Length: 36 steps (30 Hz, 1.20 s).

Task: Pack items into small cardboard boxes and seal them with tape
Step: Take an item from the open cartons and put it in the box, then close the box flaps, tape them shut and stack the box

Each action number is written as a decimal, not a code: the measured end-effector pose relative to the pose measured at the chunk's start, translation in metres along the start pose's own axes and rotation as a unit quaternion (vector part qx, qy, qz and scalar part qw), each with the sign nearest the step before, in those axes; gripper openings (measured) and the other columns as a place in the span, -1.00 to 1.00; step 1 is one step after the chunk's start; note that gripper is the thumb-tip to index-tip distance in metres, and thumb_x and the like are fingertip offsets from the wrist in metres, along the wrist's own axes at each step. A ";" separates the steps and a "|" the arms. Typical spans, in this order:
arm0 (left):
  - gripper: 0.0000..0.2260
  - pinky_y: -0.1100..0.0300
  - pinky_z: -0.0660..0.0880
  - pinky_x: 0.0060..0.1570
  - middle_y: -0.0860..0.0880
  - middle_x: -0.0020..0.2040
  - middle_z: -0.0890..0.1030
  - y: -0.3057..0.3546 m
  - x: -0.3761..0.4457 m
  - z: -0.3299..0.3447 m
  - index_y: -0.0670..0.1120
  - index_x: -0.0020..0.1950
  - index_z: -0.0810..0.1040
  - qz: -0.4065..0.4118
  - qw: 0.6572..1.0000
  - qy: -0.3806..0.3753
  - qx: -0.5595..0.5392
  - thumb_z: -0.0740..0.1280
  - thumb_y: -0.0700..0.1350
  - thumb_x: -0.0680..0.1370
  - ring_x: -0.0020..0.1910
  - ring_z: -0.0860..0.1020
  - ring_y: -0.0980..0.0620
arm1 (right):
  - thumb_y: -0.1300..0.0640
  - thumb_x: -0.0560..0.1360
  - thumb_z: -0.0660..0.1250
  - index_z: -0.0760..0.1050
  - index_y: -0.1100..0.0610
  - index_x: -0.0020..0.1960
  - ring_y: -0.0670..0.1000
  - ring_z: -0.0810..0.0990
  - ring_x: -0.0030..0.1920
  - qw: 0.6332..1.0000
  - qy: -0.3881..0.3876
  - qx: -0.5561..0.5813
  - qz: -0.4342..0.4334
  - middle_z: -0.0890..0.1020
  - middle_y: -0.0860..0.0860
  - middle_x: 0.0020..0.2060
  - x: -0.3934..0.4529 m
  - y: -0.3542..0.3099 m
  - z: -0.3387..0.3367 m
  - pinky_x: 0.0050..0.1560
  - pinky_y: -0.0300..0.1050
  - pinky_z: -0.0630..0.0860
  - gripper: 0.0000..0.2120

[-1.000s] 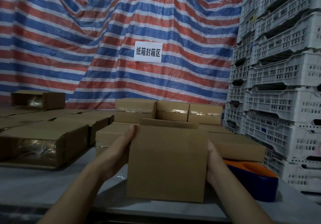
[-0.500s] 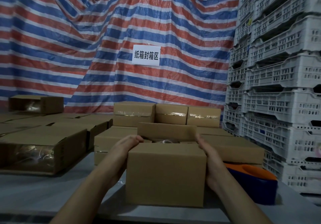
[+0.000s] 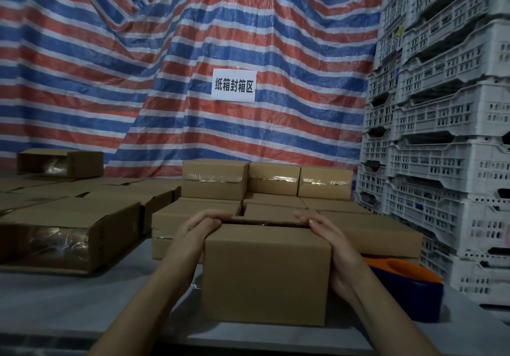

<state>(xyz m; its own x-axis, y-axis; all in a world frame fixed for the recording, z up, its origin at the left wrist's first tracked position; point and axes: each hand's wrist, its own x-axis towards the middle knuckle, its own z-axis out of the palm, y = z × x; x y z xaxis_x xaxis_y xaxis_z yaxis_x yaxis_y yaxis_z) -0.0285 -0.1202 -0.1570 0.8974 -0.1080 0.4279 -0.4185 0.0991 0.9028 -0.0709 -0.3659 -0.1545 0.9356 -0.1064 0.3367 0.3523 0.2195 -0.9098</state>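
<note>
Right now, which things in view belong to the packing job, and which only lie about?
Job in hand:
- cardboard box, held by left hand and right hand
- tape dispenser

Lying about:
- sealed boxes
- white crates
- striped tarp
- paper sign

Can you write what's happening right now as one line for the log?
step: closing flaps | left hand: on box top | right hand: on box top | tape dispenser: on table, untouched | tape: not yet applied

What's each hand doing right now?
Left hand: closed on the box, gripping its left top edge.
Right hand: closed on the same box, gripping its right top edge.
</note>
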 end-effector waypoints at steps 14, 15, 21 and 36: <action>-0.80 0.02 0.26 0.32 0.13 0.11 0.52 0.069 0.010 0.018 0.14 0.18 0.53 0.136 0.789 -0.114 0.588 0.18 0.03 0.62 0.21 0.41 0.10 | -0.01 0.35 0.41 0.70 0.04 -0.21 0.15 0.63 0.11 0.999 0.018 -0.033 0.001 0.72 0.03 0.07 0.005 0.000 0.004 0.06 0.06 0.56 -0.85; -0.72 0.04 0.25 0.30 0.07 0.22 0.53 0.071 0.007 0.030 0.13 0.29 0.48 0.153 0.781 -0.136 0.589 0.14 0.10 0.63 0.29 0.41 0.05 | -0.02 0.36 0.41 0.70 0.03 -0.20 0.16 0.64 0.10 0.999 0.021 -0.036 0.003 0.71 0.05 0.09 0.004 0.000 0.003 0.04 0.06 0.56 -0.84; -0.39 0.01 0.26 0.35 0.09 0.56 0.24 0.054 -0.003 0.056 0.19 0.57 0.14 0.128 0.746 -0.241 0.607 -0.09 0.40 0.57 0.49 0.26 0.02 | -0.09 0.42 0.38 0.71 -0.06 -0.10 0.18 0.65 0.10 0.995 0.011 -0.087 0.050 0.67 0.13 0.12 -0.001 -0.008 0.002 -0.10 0.00 0.58 -0.82; -0.40 0.02 0.32 0.25 0.06 0.48 0.36 0.058 -0.005 0.053 0.15 0.54 0.20 0.127 0.762 -0.258 0.580 -0.09 0.39 0.58 0.40 0.37 0.02 | -0.35 0.59 -0.02 0.50 -0.02 -0.28 -0.15 0.51 -0.40 0.601 0.149 -0.784 -0.050 0.55 -0.07 -0.41 -0.045 -0.014 -0.120 -0.45 -0.24 0.29 -0.44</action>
<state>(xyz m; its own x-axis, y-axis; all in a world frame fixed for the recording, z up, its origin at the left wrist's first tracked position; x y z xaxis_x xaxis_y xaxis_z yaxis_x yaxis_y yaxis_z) -0.0648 -0.1665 -0.1042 0.7174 -0.6359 0.2846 -0.6806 -0.7269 0.0915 -0.1205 -0.4807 -0.1861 0.7839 -0.2624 0.5627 -0.2657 -0.9609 -0.0779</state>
